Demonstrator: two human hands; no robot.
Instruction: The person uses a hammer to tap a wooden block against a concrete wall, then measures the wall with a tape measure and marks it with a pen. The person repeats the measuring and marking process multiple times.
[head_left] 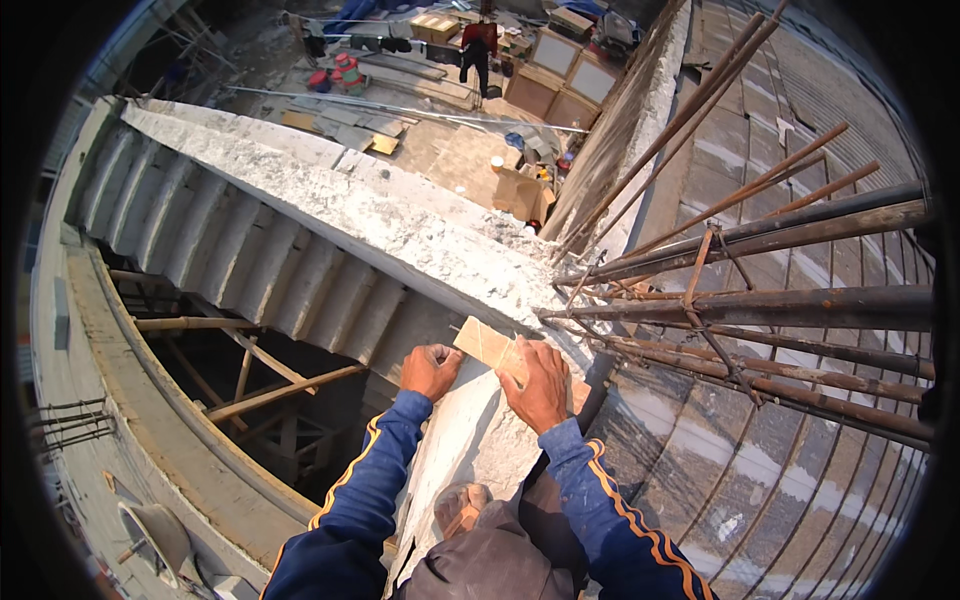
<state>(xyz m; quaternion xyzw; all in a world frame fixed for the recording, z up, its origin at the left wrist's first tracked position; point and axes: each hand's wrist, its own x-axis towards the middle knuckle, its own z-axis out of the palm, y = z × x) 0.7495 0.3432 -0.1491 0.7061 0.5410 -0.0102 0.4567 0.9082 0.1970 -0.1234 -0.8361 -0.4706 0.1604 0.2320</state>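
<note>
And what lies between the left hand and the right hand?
In the head view, the left part of the wooden piece, gripped by the right hand, juts toward the left hand, with the pale wall top below.

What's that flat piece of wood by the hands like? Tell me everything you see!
The flat, light-tan, wooden-looking piece has straight edges and a thin pale line, perhaps string, across its left part. It slants down to the right, over the rough, whitish concrete wall top; whether it rests there isn't clear. The right hand holds it, hiding its middle. The left hand is close to its left end.
</note>
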